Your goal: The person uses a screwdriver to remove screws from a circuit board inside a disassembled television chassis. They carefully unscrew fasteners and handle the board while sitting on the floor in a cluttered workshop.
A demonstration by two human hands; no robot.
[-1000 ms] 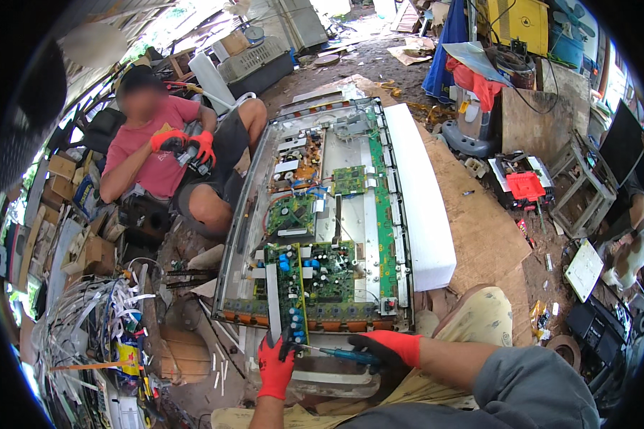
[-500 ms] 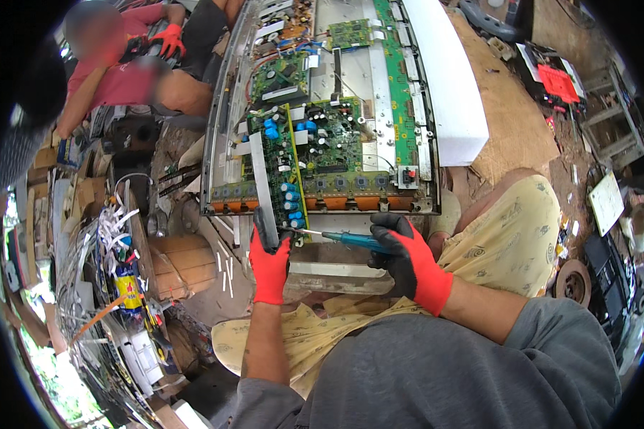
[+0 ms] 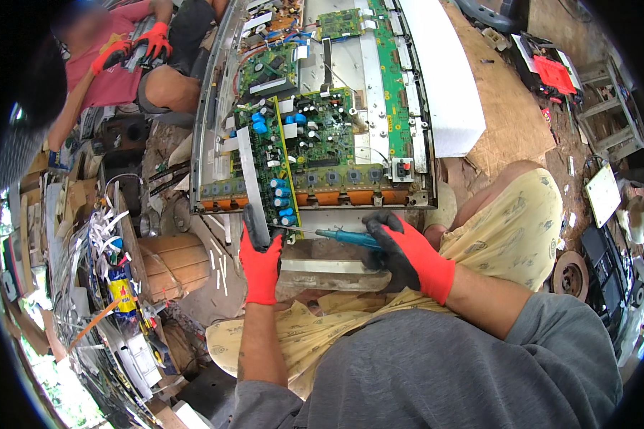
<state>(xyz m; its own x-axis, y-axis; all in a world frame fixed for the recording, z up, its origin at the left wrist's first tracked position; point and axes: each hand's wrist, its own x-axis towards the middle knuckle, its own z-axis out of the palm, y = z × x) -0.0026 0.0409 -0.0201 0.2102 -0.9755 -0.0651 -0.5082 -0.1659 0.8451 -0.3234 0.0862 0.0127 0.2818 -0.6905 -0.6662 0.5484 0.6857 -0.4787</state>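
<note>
An opened flat television chassis [image 3: 211,129] lies in front of me, its back off, showing several green circuit boards [image 3: 315,143] with blue capacitors. My right hand [image 3: 401,254], in a red and black glove, holds a blue-handled screwdriver [image 3: 340,236] whose tip points left at the near edge of the lower board. In a matching glove, my left hand [image 3: 259,257] grips the chassis's near edge beside that tip, fingers over a grey metal strip [image 3: 247,168].
A white foam slab [image 3: 440,79] lies along the chassis's right side on a wooden board. Another person in red gloves [image 3: 132,50] sits at the far left. A wooden stump [image 3: 168,264], cut metal strips and scrap lie to the left; electronic parts crowd the right.
My head has tilted further down and closer, so the chassis fills more of the view. Both hands have come to its near edge, the screwdriver tip now at the lower board.
</note>
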